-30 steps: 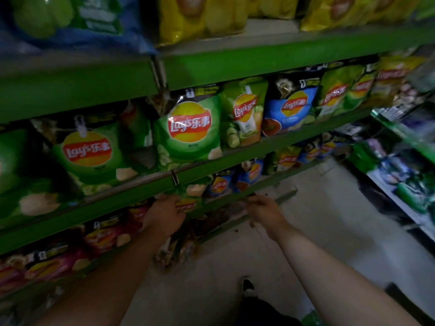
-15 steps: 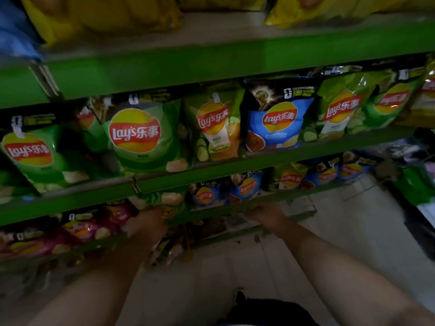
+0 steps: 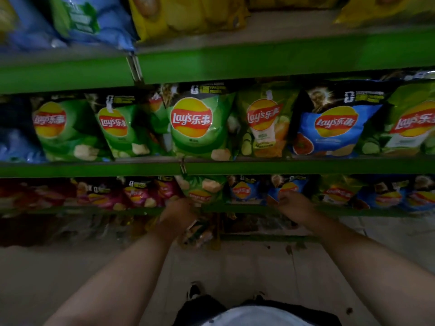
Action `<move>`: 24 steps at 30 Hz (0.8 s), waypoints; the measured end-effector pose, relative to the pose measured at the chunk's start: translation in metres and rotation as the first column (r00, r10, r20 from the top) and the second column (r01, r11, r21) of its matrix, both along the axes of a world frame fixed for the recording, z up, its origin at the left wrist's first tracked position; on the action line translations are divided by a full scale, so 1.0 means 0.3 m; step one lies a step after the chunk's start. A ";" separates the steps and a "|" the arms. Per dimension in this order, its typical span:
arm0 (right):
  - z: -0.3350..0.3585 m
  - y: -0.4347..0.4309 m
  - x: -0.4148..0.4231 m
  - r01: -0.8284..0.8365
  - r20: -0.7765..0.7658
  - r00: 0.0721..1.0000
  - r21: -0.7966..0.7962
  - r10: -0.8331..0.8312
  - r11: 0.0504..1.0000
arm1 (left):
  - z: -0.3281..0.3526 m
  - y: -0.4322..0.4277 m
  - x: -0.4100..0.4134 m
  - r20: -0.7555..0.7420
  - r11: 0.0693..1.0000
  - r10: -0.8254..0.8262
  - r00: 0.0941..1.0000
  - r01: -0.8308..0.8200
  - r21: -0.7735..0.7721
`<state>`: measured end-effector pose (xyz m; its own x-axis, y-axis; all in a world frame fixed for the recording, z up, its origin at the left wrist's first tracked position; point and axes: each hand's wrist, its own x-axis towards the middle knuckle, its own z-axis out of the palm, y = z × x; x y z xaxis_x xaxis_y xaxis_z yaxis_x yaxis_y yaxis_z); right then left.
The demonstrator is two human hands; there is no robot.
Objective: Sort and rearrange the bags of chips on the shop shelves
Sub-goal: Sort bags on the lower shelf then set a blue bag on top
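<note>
Lay's chip bags fill green shelves. The middle shelf holds green bags [image 3: 191,123], a cucumber bag [image 3: 263,128] and a blue bag [image 3: 334,128]. The lower shelf has pink bags [image 3: 138,194] on the left and blue bags [image 3: 243,190] on the right. My left hand [image 3: 176,216] grips an upside-down green bag [image 3: 203,190] in front of the lower shelf, between the pink and blue groups. My right hand [image 3: 294,205] is curled on the lower edge of a blue bag [image 3: 288,185] on that shelf.
The top shelf [image 3: 259,60] carries yellow bags [image 3: 188,12] and blue bags [image 3: 94,20]. A dim bottom shelf [image 3: 266,237] with dark packets sits under my hands. Pale floor tiles [image 3: 235,267] and my shoes lie below.
The view has swung to face the shelves squarely. My left hand keeps hold of the green bag at the lower shelf. My right hand moved from the shelf edge up onto a blue bag.
</note>
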<state>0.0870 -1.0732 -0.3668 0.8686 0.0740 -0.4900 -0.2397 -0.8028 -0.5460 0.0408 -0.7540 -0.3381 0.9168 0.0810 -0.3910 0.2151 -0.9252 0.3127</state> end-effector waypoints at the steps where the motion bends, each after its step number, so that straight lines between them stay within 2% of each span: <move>1: 0.003 0.004 0.000 -0.023 0.034 0.999 -0.021 0.023 1.000 | 0.005 0.006 0.003 0.018 1.000 -0.004 1.000 0.004 -0.013; 3: -0.003 0.004 -0.006 -0.105 0.090 0.989 -0.135 0.118 0.985 | 0.010 0.003 0.021 0.007 0.999 -0.023 1.000 0.024 -0.044; 4: 0.019 0.006 -0.011 -0.129 0.014 0.991 -0.088 0.130 0.988 | 0.007 -0.005 0.036 0.001 0.998 -0.044 0.999 0.044 -0.054; 5: 0.036 0.004 -0.031 -0.119 -0.038 0.992 0.059 0.121 0.991 | 0.001 -0.021 0.051 0.005 0.995 -0.065 0.998 0.066 -0.078; 6: 0.022 -0.024 -0.051 0.020 -0.032 0.999 0.386 -0.008 0.922 | -0.009 -0.042 0.065 0.018 0.990 -0.093 0.996 0.094 -0.107; 7: 0.025 -0.049 -0.064 0.223 -0.095 0.973 0.628 -0.211 0.745 | -0.018 -0.070 0.081 0.039 0.981 -0.130 0.991 0.134 -0.137; 8: 0.019 -0.061 -0.070 0.217 -0.082 0.973 0.651 -0.216 0.728 | -0.028 -0.099 0.094 0.055 0.970 -0.166 0.985 0.173 -0.170; 9: 0.019 -0.078 -0.104 0.073 -0.007 0.997 0.387 -0.076 0.919 | -0.037 -0.131 0.104 0.061 0.960 -0.202 0.977 0.210 -0.187; 10: 0.007 -0.105 -0.143 0.000 -0.002 1.000 0.078 0.000 0.997 | -0.047 -0.163 0.115 0.062 0.953 -0.240 0.969 0.247 -0.173; 11: 0.000 -0.124 -0.156 0.131 0.013 0.991 -0.050 -0.131 0.990 | -0.052 -0.195 0.127 0.068 0.948 -0.280 0.957 0.287 -0.140; 12: -0.008 -0.145 -0.170 0.230 0.050 0.972 -0.046 -0.228 0.972 | -0.055 -0.226 0.137 0.082 0.940 -0.311 0.947 0.320 -0.118; 13: -0.009 -0.171 -0.191 0.279 0.074 0.958 0.007 -0.278 0.960 | -0.059 -0.256 0.148 0.098 0.933 -0.333 0.938 0.343 -0.112; 15: -0.024 -0.235 -0.200 0.389 0.109 0.915 0.018 -0.388 0.921 | -0.065 -0.313 0.171 0.139 0.926 -0.345 0.928 0.361 -0.110; 18: -0.034 -0.353 -0.167 0.461 0.195 0.875 -0.052 -0.444 0.886 | -0.070 -0.374 0.203 0.155 0.951 -0.283 0.946 0.298 -0.081; 21: -0.039 -0.472 -0.084 0.396 0.234 0.905 -0.160 -0.355 0.904 | -0.089 -0.411 0.233 0.132 0.969 -0.237 0.962 0.244 -0.038; 24: -0.057 -0.576 0.026 0.246 0.251 0.953 -0.300 -0.173 0.922 | -0.120 -0.451 0.254 0.091 0.975 -0.221 0.971 0.221 0.009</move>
